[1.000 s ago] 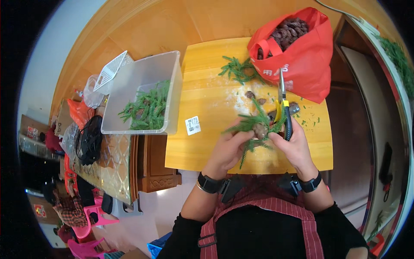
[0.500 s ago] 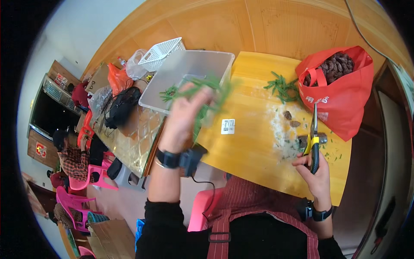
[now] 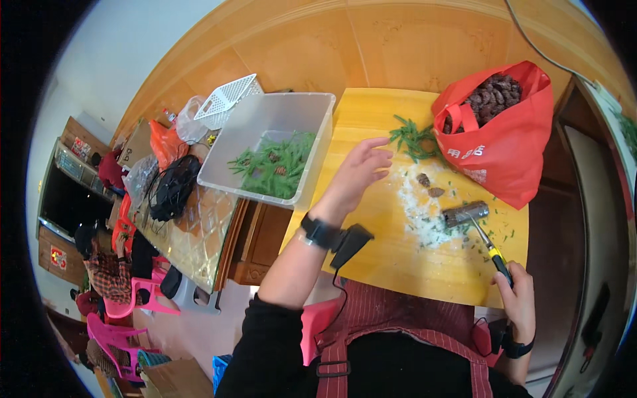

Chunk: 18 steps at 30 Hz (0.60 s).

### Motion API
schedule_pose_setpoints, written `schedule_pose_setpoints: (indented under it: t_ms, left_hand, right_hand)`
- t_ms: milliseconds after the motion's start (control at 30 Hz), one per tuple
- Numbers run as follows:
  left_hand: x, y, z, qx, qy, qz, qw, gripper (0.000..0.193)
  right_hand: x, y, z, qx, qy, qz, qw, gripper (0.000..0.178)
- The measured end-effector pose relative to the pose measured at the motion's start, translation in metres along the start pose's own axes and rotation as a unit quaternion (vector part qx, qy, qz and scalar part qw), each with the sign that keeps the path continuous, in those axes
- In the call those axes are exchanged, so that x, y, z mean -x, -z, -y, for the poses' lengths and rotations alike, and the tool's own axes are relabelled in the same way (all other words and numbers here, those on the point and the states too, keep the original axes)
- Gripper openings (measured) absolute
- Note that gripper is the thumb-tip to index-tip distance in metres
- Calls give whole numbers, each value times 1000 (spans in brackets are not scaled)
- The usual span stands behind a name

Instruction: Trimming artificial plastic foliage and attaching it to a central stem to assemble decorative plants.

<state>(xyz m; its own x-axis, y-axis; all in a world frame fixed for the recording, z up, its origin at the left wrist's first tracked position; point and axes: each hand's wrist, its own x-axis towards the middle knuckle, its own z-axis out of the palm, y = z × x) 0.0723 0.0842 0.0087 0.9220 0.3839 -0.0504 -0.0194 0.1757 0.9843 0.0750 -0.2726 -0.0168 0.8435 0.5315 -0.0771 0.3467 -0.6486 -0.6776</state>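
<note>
Your right hand (image 3: 521,298), lower right, is wrapped around the handles of the long-nose pliers (image 3: 494,252), leaving their nose free. Your left hand (image 3: 358,171), mid-frame, is empty, fingers apart, near evergreen sprigs (image 3: 415,140). The red bag (image 3: 511,159), upper right, gapes upward, presumably keeping pine cones (image 3: 494,94) reachable. Whether the nose touches the dark cylinder (image 3: 458,215) is unclear; the bag's bottom is hidden.

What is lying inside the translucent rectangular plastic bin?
Green needle-leaved sprigs, with small brown cones among them, lie in the bin; whatever is beneath the sprigs is covered from view.
</note>
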Motion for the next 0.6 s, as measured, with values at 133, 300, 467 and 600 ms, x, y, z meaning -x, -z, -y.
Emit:
schedule_pose_setpoints:
  t_ms: [133,300,467,600]
  left_hand:
    - [-81,-10,53,-178,-39,72,981,32]
    - [-125,-41,90,-596,-193,71,776,21]
    - [-134,-35,113,-748,-190,21,636,26]
    - [-132,-14,105,-712,-200,31,672,16]
  right_hand:
    - [14,-15,-29,39,-46,-124,990,24]
    - [10,-28,-51,133,-24,-137,981,24]
    - [7,-33,-59,149,6,-108,983,29]
    - [2,-27,-50,94,-15,-78,992,31]
